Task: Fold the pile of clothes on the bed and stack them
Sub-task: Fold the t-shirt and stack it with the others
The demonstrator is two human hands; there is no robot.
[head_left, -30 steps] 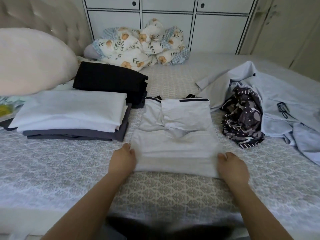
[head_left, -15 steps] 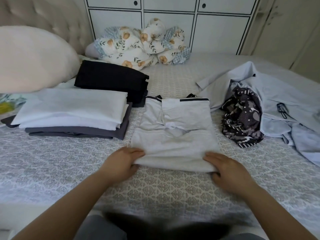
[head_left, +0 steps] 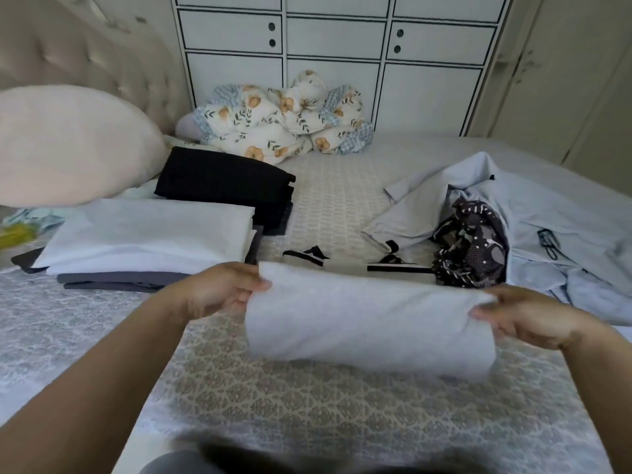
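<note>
Light-grey soft knit garment (head_left: pixel 369 323), mid-frame, now lifted off the patterned bedspread (head_left: pixel 307 412) and rolled over; left hand (head_left: pixel 219 292) and right hand (head_left: pixel 526 316) pinch its side edges.

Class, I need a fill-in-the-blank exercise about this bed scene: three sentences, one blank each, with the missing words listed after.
1. Both hands, the left hand and the right hand, hold the light grey garment by its two ____.
2. The folded white cloth lies on top of folded ____ clothes.
3. The dark patterned garment, not yet folded, lies against the crumpled ____ blue shirt.

Missing words: ends; grey; light
</note>
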